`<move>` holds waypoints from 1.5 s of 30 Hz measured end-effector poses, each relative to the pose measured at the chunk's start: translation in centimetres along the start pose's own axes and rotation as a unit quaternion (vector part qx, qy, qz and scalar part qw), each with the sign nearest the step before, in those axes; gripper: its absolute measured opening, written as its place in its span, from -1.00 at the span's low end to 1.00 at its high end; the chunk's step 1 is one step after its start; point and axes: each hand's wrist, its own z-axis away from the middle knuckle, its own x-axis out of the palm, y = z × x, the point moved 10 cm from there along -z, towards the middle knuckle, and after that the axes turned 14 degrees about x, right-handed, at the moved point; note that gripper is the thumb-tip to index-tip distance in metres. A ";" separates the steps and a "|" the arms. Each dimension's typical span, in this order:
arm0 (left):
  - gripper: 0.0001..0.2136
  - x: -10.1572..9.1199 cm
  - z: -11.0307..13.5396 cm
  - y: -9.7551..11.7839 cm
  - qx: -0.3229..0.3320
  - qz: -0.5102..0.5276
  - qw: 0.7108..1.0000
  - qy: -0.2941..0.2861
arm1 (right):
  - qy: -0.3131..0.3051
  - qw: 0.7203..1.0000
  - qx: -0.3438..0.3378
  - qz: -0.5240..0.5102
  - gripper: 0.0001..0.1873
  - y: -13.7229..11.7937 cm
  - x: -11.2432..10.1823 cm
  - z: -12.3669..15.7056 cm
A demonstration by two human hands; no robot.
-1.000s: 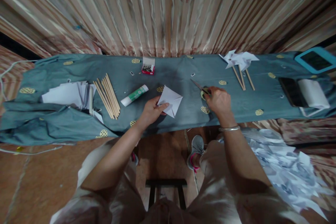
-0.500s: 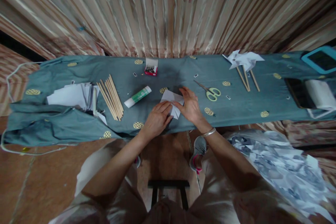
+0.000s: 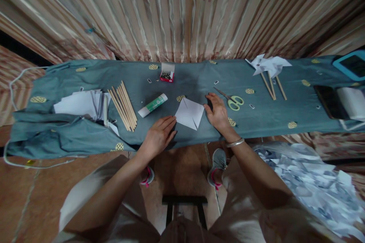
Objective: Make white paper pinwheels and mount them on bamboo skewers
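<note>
A white square of paper (image 3: 189, 113), creased along its diagonals, lies flat on the blue-grey cloth (image 3: 199, 79). My left hand (image 3: 158, 136) rests open on the cloth at the paper's left corner, fingers stretched toward it. My right hand (image 3: 218, 113) lies open at the paper's right corner, fingers flat. Neither hand holds anything. Green-handled scissors (image 3: 232, 100) lie just right of my right hand. A glue stick (image 3: 152, 105) lies to the left of the paper.
A bundle of wooden sticks (image 3: 123, 104) and a stack of white paper (image 3: 78, 103) lie at the left. A small red box of pins (image 3: 167, 73) sits at the back. Finished paper pinwheels (image 3: 268, 67) lie at the right, with a phone (image 3: 330, 101) beyond. Paper scraps (image 3: 310, 182) lie below.
My right hand let go of the scissors and came left to the paper. Both hands pressed on the paper, then slid apart to its left and right corners, leaving it flat.
</note>
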 end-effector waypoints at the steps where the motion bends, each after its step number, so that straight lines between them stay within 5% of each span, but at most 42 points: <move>1: -0.68 -0.4 0.2 0.0 0.002 -0.003 1.000 0.004 | 0.001 1.000 -0.001 -0.004 -0.57 0.0 0.0 -0.1; 6: -0.78 -3.9 1.1 -1.5 -0.009 -0.012 0.998 0.062 | 0.018 0.999 0.001 -0.029 -0.58 0.2 -0.6 -0.6; 11: -0.70 -8.6 2.7 -5.5 -0.106 -0.118 0.977 0.142 | 0.035 0.998 0.004 -0.055 -0.57 0.2 -1.0 -0.7; 19: -0.67 -6.4 3.2 -9.0 -0.192 -0.180 0.965 0.001 | 0.046 0.993 -0.013 -0.104 -0.62 -1.2 -1.3 -0.8; 26: -0.72 -7.4 2.0 -8.5 -0.222 -0.026 0.968 0.115 | -0.001 0.982 -0.007 -0.189 -0.64 -5.3 -2.2 1.4; 28: -0.68 -6.7 1.8 -8.5 -0.252 0.107 0.945 0.177 | -0.074 0.959 0.045 -0.269 -0.64 -5.8 -0.9 2.4; 30: -0.62 -4.7 1.0 -7.9 -0.270 0.267 0.900 0.212 | -0.163 0.909 0.095 -0.373 -0.61 -6.6 0.8 3.6; 34: -0.59 -0.1 -1.3 -4.6 -0.269 0.502 0.802 0.181 | -0.264 0.790 0.180 -0.523 -0.58 -7.8 2.9 5.1; 37: -0.58 1.7 -1.9 -3.2 -0.276 0.551 0.770 0.167 | -0.277 0.746 0.223 -0.563 -0.63 -7.5 3.2 5.0; 41: -0.57 2.4 -1.6 -3.5 -0.291 0.539 0.778 0.141 | -0.241 0.728 0.248 -0.592 -0.68 -5.5 2.1 3.7; 45: -0.59 -0.7 -0.6 -6.7 -0.283 0.369 0.869 0.166 | -0.208 0.680 0.287 -0.642 -0.70 -3.2 1.1 2.6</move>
